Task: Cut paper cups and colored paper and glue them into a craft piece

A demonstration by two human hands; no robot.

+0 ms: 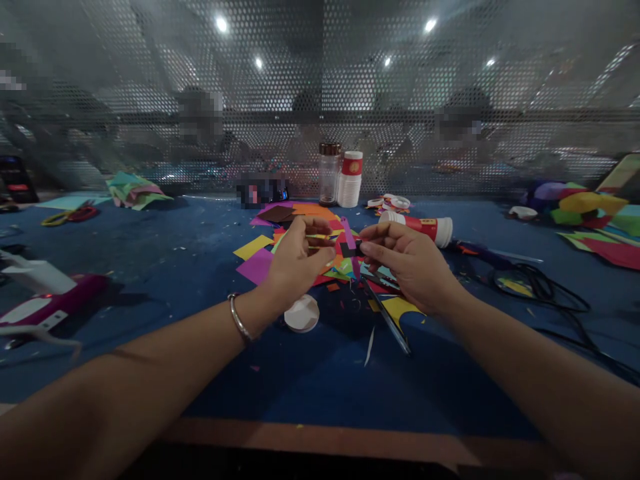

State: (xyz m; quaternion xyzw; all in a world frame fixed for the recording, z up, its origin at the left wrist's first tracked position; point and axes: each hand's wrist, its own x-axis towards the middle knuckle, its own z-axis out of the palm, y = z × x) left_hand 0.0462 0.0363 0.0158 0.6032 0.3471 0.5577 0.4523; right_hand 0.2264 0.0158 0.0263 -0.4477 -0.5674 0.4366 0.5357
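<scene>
Over the coloured paper pile, my right hand [407, 267] pinches a small black piece of paper [346, 251] between thumb and fingers. A narrow purple paper strip [347, 232] runs upright across the black piece. My left hand [300, 260] is just to the left of it, fingers curved and thumb apart, with no paper visible in its grasp. A silver bangle [239, 319] circles the left wrist. Below the hands lies a round white paper disc [302, 313]. A long slim metal tool [393, 325], its far end partly covered, lies beneath my right hand.
A lying stack of red-and-white paper cups [443, 232] is behind my right hand. Farther back stand a glass jar [329, 177] and upright cups [349, 190]. Black cable [555, 297] coils at right; a purple power strip [75, 300] and scissors [83, 213] are left.
</scene>
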